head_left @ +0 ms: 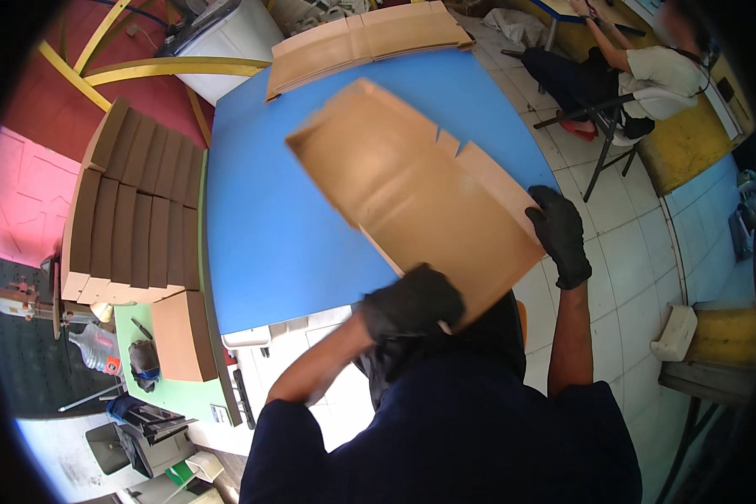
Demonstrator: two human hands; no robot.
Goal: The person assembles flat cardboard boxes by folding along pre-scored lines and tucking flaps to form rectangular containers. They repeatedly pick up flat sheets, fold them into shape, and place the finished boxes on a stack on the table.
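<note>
A brown cardboard box blank (420, 197), partly folded with a raised flap at its far left end and slots along its right side, is held slanting over the blue table (269, 244). In a black glove, my left hand (420, 301) is closed on its near left edge, close to my body. My right hand (560, 235), also gloved in black, grips the flap at the near right corner; some of its fingers are hidden behind the board. The far end of the blank is slightly blurred.
Flat cardboard blanks (365, 42) are piled along the table's far edge. Stacked brown boxes (134, 202) and a single box (183, 336) stand on a green table (139, 315) to the left. At the far right a person (647, 80) sits on a folding chair (605, 126).
</note>
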